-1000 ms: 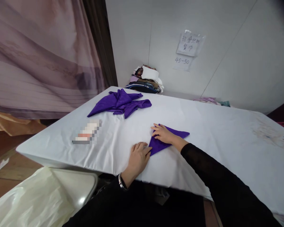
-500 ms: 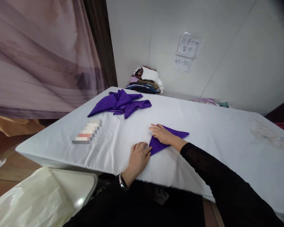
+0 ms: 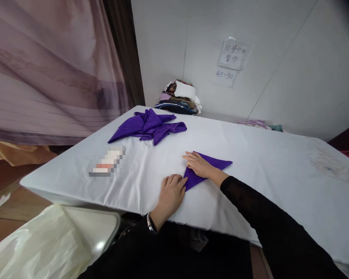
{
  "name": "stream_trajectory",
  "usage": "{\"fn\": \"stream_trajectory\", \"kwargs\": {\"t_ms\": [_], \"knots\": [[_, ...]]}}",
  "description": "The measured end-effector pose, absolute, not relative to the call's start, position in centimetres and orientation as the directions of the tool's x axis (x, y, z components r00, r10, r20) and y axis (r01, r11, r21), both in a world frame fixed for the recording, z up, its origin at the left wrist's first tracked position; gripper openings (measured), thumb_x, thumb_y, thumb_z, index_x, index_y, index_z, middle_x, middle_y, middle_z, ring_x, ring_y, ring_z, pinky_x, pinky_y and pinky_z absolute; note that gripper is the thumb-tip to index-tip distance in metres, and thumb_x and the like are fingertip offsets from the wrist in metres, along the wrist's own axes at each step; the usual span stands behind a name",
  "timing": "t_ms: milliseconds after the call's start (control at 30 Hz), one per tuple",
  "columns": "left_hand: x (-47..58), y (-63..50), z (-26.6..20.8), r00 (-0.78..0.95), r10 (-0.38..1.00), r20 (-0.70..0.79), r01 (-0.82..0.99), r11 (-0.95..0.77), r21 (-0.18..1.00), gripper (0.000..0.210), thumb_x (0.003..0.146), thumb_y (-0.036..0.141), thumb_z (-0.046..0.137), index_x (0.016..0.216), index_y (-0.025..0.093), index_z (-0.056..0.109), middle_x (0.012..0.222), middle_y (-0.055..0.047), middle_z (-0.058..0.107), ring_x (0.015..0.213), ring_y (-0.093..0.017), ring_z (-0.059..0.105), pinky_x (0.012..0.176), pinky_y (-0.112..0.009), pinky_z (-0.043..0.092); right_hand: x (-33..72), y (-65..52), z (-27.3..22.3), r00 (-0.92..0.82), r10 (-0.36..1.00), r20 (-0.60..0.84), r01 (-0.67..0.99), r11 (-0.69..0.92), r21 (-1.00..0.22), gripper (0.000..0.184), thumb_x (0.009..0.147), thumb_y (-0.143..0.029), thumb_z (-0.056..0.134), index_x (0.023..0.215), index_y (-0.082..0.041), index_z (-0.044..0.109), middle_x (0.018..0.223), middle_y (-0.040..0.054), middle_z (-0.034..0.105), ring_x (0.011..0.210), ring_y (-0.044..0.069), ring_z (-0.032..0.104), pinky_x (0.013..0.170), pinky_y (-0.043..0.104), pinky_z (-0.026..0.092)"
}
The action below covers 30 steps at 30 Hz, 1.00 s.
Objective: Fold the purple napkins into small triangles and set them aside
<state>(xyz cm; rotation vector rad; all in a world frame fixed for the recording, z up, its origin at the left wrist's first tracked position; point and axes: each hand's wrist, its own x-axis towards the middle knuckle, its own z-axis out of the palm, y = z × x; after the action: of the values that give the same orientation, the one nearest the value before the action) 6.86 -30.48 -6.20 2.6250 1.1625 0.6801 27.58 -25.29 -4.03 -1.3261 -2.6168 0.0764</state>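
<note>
Having just slid left over the triangular cloth's [image 3: 193, 179] edge on the table [image 3: 267, 174], the right hand [image 3: 199, 164] is lying flat, apparently smoothing it, while the left hand [image 3: 171, 194], loosely curved, is touching its near corner.

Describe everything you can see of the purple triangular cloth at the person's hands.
The deep-purple triangular cloth looks smooth and thin, with fairly straight edges and a narrow point reaching right. It lies flat on the white cloth-covered table. The person's bare right hand rests across it, hiding part of it; the bare left hand touches its left edge near the lower corner. Any fold layers cannot be made out.
</note>
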Motion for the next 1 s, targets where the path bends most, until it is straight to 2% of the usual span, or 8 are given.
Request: {"fn": "stream_trajectory", "kwargs": {"t_ms": [100, 267, 400, 533, 900, 1000], "knots": [[6.9, -30.6, -6.2, 0.594, 0.730, 0.337, 0.666, -0.682, 0.302, 0.036, 0.085, 0.018, 0.049, 0.118, 0.028, 0.056, 0.113, -0.005, 0.057, 0.110, -0.023, 0.046, 0.098, -0.044, 0.031, 27.6, -25.1, -4.3, -0.568, 0.806, 0.168, 0.794, 0.590, -0.145, 0.021, 0.087, -0.011, 0.041, 0.087, -0.017, 0.061, 0.134, 0.0105, 0.047, 0.136, 0.021, 0.022, 0.107, 0.046, 0.022], [6.9, -30.6, -6.5, 0.601, 0.720, 0.348, 0.687, -0.688, 0.236, 0.033, 0.086, 0.021, 0.047, 0.118, 0.027, 0.057, 0.120, -0.006, 0.055, 0.113, -0.023, 0.045, 0.098, -0.044, 0.032, 27.8, -24.9, -4.5, -0.469, 0.855, 0.223, 0.847, 0.506, -0.160, 0.008, 0.083, -0.019, 0.055, 0.088, -0.018, 0.061, 0.132, 0.0106, 0.049, 0.135, 0.026, 0.025, 0.105, 0.051, 0.024], [6.9, -30.5, -6.8, 0.610, 0.705, 0.363, 0.691, -0.697, 0.192, 0.034, 0.087, 0.023, 0.046, 0.119, 0.026, 0.056, 0.132, -0.005, 0.049, 0.117, -0.024, 0.043, 0.098, -0.044, 0.032, 27.4, -25.9, -4.8, -0.358, 0.892, 0.277, 0.865, 0.428, -0.261, 0.011, 0.083, -0.023, 0.057, 0.092, -0.020, 0.060, 0.131, 0.0085, 0.050, 0.134, 0.026, 0.026, 0.105, 0.052, 0.024], [6.9, -30.6, -6.7, 0.616, 0.704, 0.355, 0.688, -0.700, 0.194, 0.034, 0.087, 0.022, 0.045, 0.119, 0.026, 0.056, 0.128, -0.003, 0.054, 0.116, -0.024, 0.044, 0.100, -0.045, 0.031, 26.7, -27.4, -5.0, -0.352, 0.904, 0.243, 0.840, 0.420, -0.344, 0.018, 0.083, -0.026, 0.057, 0.100, -0.021, 0.058, 0.135, 0.0082, 0.047, 0.135, 0.026, 0.025, 0.106, 0.054, 0.020], [6.8, -30.5, -6.7, 0.608, 0.709, 0.358, 0.691, -0.694, 0.202, 0.034, 0.085, 0.020, 0.048, 0.117, 0.027, 0.058, 0.127, -0.003, 0.056, 0.116, -0.023, 0.046, 0.099, -0.045, 0.033, 27.8, -24.2, -5.7, -0.289, 0.934, 0.210, 0.855, 0.351, -0.382, 0.017, 0.080, -0.026, 0.061, 0.096, -0.021, 0.057, 0.135, 0.0085, 0.048, 0.135, 0.025, 0.025, 0.107, 0.052, 0.018], [6.8, -30.5, -6.6, 0.609, 0.710, 0.354, 0.689, -0.695, 0.208, 0.034, 0.085, 0.020, 0.048, 0.117, 0.027, 0.058, 0.127, -0.003, 0.056, 0.116, -0.023, 0.046, 0.099, -0.045, 0.033, 28.8, -23.0, -5.6, -0.205, 0.956, 0.211, 0.873, 0.276, -0.401, 0.017, 0.079, -0.024, 0.060, 0.095, -0.020, 0.057, 0.134, 0.0091, 0.048, 0.135, 0.025, 0.025, 0.107, 0.052, 0.016]]}}
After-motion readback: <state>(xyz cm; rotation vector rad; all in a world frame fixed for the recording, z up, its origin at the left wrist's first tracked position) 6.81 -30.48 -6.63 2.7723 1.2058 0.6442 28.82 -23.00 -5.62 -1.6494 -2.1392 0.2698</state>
